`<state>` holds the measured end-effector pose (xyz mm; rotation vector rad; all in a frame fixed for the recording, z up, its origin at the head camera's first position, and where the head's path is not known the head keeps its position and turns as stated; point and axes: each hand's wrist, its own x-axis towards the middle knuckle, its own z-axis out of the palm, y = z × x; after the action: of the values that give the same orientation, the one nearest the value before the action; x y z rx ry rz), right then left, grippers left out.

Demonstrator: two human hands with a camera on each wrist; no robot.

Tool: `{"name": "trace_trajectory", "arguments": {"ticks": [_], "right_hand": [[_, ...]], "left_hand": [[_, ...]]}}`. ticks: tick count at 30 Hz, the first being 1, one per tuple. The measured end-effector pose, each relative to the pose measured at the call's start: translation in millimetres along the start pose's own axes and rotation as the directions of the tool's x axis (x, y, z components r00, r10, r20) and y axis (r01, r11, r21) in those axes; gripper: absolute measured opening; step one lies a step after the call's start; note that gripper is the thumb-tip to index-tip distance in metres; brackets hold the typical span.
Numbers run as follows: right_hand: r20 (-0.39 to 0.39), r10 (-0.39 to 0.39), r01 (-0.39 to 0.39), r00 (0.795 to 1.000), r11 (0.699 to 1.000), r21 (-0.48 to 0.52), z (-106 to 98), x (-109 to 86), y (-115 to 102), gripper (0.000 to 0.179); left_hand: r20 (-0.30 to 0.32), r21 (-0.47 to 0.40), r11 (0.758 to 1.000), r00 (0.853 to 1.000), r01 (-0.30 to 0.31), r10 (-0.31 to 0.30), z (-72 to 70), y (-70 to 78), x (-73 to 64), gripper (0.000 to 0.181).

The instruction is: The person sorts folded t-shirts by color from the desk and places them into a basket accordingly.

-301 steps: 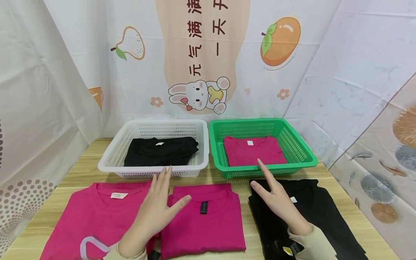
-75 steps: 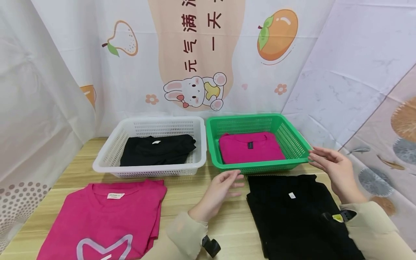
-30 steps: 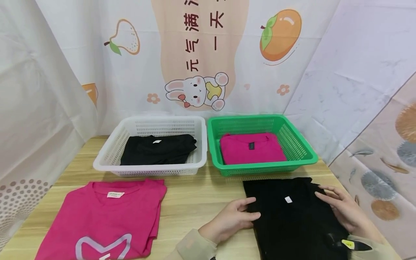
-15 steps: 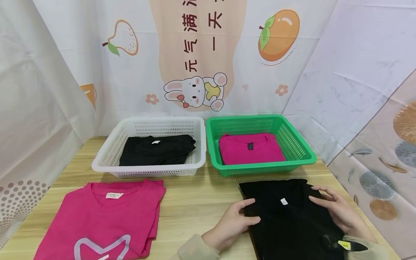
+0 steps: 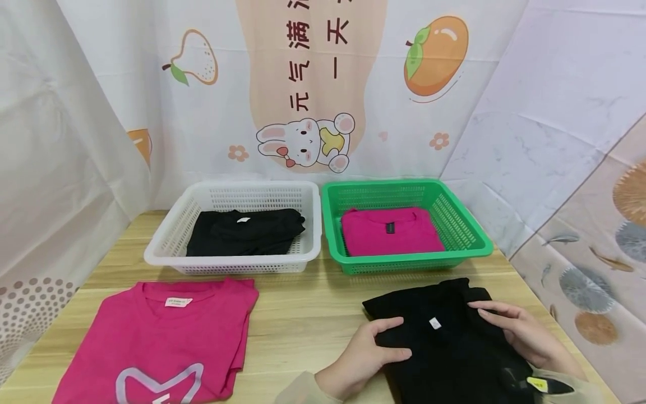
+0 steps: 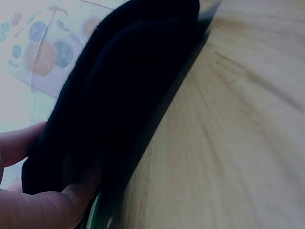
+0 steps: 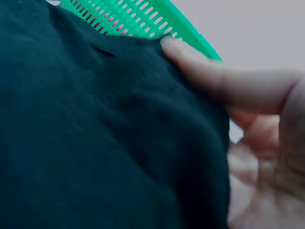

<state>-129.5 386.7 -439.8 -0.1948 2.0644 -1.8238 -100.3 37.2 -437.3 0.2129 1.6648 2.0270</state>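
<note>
On my head view, at the left, I have a white curtain (image 5: pixel 30 224) with grey dots along its lower part. To its right, at the near left of the light wood-grain table (image 5: pixel 298 314), lies a folded magenta cloth T-shirt (image 5: pixel 171 331) with a white collar label and a pale lilac outline print. Beyond it, at the far left, stands a white rectangular perforated plastic basket (image 5: pixel 232 261) containing a folded black garment (image 5: pixel 247 238). Just beside it, at the far right, stands a green rectangular perforated plastic basket (image 5: pixel 414 260); inside I see a folded magenta garment (image 5: pixel 391 240) with a black label. Behind both hangs a white printed backdrop (image 5: pixel 212 129). At the near right, in front of the green basket, is the folded black cloth shirt (image 5: pixel 449 353) with a small white label. The left hand (image 5: pixel 360 356) grips its left edge: thumb and index finger are apart and clamped on the fabric, as my left wrist view confirms. The right hand (image 5: pixel 527 336) holds the right edge; on my right wrist view the thumb lies on top of the cloth and the other fingers are beside and under it. I cannot tell whether the shirt is fully clear of the table.
</note>
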Motion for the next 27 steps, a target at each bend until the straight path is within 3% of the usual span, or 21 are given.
{"name": "trace_trajectory", "arguments": {"ticks": [2,5,10,13,17,19,21,27], "right_hand": [[0.105,-0.043,0.038,0.994,0.998,0.043,1.3,-0.2,-3.2,0.04],[0.236,-0.085,0.063,0.968,0.993,0.097,4.7,1.0,-8.4,0.045],[0.337,-0.116,0.091,0.934,0.992,0.091,13.4,2.7,-17.8,0.058],[0.307,-0.101,0.098,0.946,0.995,0.027,16.8,0.8,-21.2,0.057],[0.241,-0.051,0.061,0.969,0.998,-0.035,19.0,-1.1,-25.6,0.049],[0.235,-0.042,0.053,0.971,0.998,-0.041,20.9,-0.2,-30.0,0.045],[0.231,-0.046,0.059,0.972,0.997,-0.05,23.9,-0.1,-35.7,0.042],[0.264,-0.184,0.196,0.947,0.981,-0.018,36.4,2.3,-52.5,0.041]], "left_hand": [[-0.016,0.01,1.0,1.0,-0.014,0.014,-2.5,1.2,-3.0,0.058],[-0.037,0.003,0.999,0.998,-0.05,0.05,-8.4,4.7,-7.3,0.061],[-0.06,0.083,0.994,0.995,-0.071,0.077,-22.1,12.6,-13.1,0.054],[-0.08,0.15,0.985,0.992,-0.084,0.097,-27.7,16.8,-16.7,0.046],[-0.106,0.161,0.981,0.986,-0.107,0.125,-33.0,23.3,-22.0,0.037],[-0.111,0.174,0.978,0.985,-0.113,0.134,-36.2,27.2,-24.7,0.033],[-0.104,0.192,0.973,0.984,-0.126,0.147,-39.3,31.4,-28.2,0.029],[-0.104,0.214,0.965,0.979,-0.149,0.174,-47.9,47.5,-40.0,0.022]]}}
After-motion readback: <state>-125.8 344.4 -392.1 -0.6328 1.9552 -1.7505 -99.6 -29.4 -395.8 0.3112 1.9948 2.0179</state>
